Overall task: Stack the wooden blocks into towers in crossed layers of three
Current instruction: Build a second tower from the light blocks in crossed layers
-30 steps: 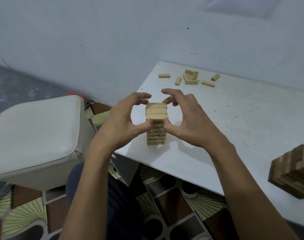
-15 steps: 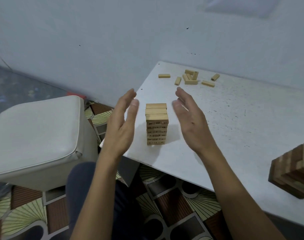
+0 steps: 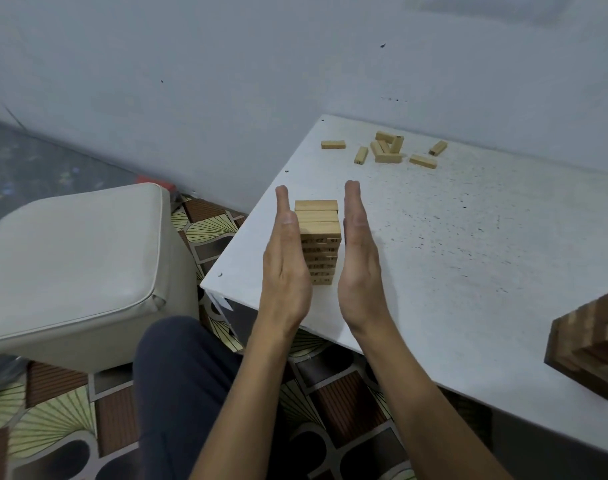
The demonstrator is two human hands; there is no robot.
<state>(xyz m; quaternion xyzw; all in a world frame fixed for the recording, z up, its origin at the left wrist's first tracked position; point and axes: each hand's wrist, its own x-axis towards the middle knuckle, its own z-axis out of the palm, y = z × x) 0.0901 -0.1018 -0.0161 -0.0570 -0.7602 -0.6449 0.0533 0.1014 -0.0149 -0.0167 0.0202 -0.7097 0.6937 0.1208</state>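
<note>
A light wooden block tower (image 3: pixel 319 237) stands near the left front corner of the white table (image 3: pixel 469 244), several crossed layers high, with three blocks side by side on top. My left hand (image 3: pixel 287 261) lies flat and straight against the tower's left side. My right hand (image 3: pixel 359 258) is held the same way against its right side. Both palms face inward with the fingers extended, and neither hand holds a block. Several loose blocks (image 3: pixel 387 150) lie scattered at the table's far edge.
A darker striped block tower (image 3: pixel 593 344) leans at the right edge of the view. A cream padded stool (image 3: pixel 74 268) stands left of the table. My dark-trousered knee (image 3: pixel 188 386) is below the table corner, over patterned floor tiles.
My hands let go of the top layer, opened out wide to both sides, then closed in flat against the tower's two sides.
</note>
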